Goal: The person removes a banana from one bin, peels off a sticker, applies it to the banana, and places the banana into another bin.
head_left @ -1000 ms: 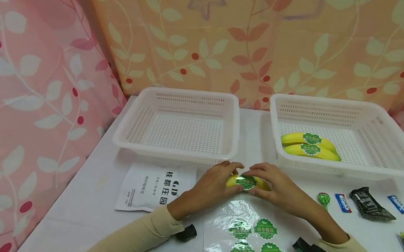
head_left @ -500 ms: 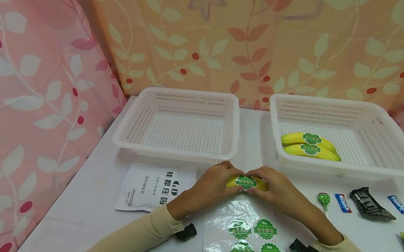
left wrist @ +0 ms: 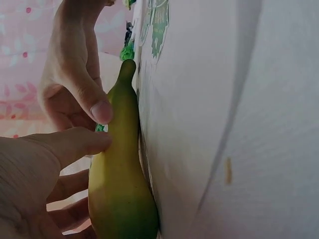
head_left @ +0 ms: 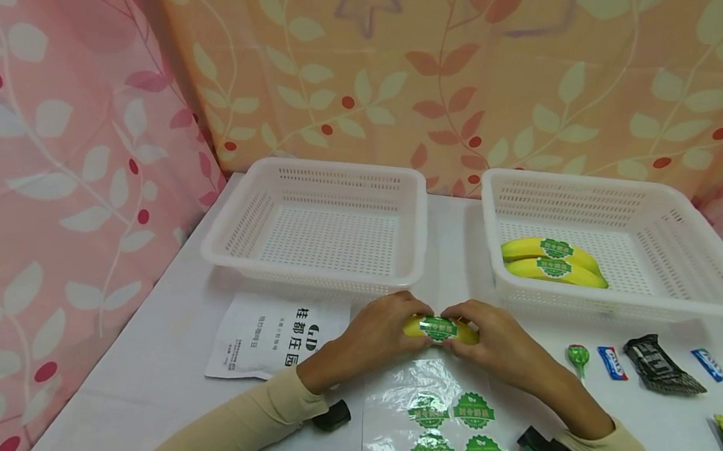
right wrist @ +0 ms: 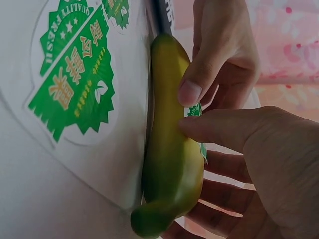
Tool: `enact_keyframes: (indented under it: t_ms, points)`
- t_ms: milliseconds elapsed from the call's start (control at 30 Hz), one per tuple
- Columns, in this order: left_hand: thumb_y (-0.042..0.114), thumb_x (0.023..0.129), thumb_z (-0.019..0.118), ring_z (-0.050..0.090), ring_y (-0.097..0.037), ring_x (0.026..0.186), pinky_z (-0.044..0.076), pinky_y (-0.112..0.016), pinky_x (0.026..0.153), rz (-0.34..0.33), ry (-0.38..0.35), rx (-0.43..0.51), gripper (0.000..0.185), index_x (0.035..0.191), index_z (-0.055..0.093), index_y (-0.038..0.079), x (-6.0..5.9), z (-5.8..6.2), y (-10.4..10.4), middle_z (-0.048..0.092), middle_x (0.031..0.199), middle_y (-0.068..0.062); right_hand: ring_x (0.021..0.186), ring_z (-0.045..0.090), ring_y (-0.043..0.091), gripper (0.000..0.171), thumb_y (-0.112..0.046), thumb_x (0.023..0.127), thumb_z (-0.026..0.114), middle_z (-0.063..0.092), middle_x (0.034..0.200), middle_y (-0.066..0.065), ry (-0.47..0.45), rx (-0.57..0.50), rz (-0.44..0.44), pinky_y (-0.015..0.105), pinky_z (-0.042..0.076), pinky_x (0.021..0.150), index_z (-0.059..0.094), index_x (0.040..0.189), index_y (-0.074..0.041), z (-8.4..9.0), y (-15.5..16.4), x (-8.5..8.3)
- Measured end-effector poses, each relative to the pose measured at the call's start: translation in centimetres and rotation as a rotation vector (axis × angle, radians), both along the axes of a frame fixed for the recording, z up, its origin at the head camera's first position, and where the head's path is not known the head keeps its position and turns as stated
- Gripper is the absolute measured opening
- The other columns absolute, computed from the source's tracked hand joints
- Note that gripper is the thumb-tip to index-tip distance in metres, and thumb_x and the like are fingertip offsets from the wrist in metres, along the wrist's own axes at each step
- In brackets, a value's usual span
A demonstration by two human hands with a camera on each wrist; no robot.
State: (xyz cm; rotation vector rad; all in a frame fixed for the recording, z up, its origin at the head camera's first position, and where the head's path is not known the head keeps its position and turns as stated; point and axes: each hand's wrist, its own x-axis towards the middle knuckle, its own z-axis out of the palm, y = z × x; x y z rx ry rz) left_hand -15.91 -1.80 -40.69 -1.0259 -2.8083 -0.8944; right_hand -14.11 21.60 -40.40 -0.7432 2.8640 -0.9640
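Both hands held one banana (head_left: 441, 329) lying on the white bench (head_left: 144, 379): the left hand (head_left: 377, 336) gripped its left end, the right hand (head_left: 497, 344) its right end, thumbs pressing beside the green sticker (head_left: 438, 326) on its peel. Just nearer than the hands lay a clear sticker sheet (head_left: 440, 425) with four green stickers. Beyond the left hand stood a white perforated basket (head_left: 325, 226) with nothing visible inside. Beyond the right hand, a second white basket (head_left: 621, 243) held two stickered bananas (head_left: 554, 261) side by side, touching.
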Motion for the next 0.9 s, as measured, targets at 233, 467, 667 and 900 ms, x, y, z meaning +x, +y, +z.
enact_keyframes:
  t_ms: [233,467,667,900]
  points:
    - [0.029,0.092,0.085,0.058,-0.008,0.09,0.043,-0.016,0.072,-0.016,-0.026,-0.047,0.037,0.124,0.077,0.015,0.1,0.0,0.1,0.071,0.107,0.0,0.092,0.061,0.011,0.039,-0.025,0.087,0.089,0.072,0.111,-0.001,-0.016,0.026,-0.02,0.028,0.054,0.08,0.073,0.12,-0.01,0.0,-0.3,0.1]
    - [0.026,0.092,0.084,0.06,-0.009,0.094,0.045,-0.017,0.074,-0.021,-0.041,-0.029,0.035,0.124,0.078,0.013,0.1,0.0,0.1,0.073,0.11,0.0,0.093,0.062,0.012,0.037,-0.017,0.088,0.087,0.072,0.11,-0.001,-0.037,0.044,0.013,0.03,0.056,0.08,0.072,0.121,-0.008,0.6,0.1,0.1]
    - [0.026,0.092,0.084,0.063,-0.008,0.095,0.046,-0.018,0.075,-0.003,-0.023,-0.037,0.034,0.123,0.079,0.012,0.1,0.2,0.0,0.076,0.113,0.0,0.095,0.065,0.012,0.033,-0.02,0.09,0.086,0.071,0.108,-0.004,-0.099,0.043,0.028,0.03,0.057,0.079,0.073,0.119,-0.01,1.1,1.0,-0.1]
    - [0.029,0.097,0.08,0.066,-0.014,0.112,0.052,-0.022,0.09,-0.044,0.033,-0.033,0.042,0.133,0.072,0.008,0.8,1.2,0.5,0.073,0.125,-0.003,0.097,0.065,0.014,0.043,-0.024,0.091,0.085,0.072,0.112,0.0,-0.152,0.084,0.032,0.034,0.058,0.082,0.071,0.127,-0.005,1.7,1.4,-0.4]
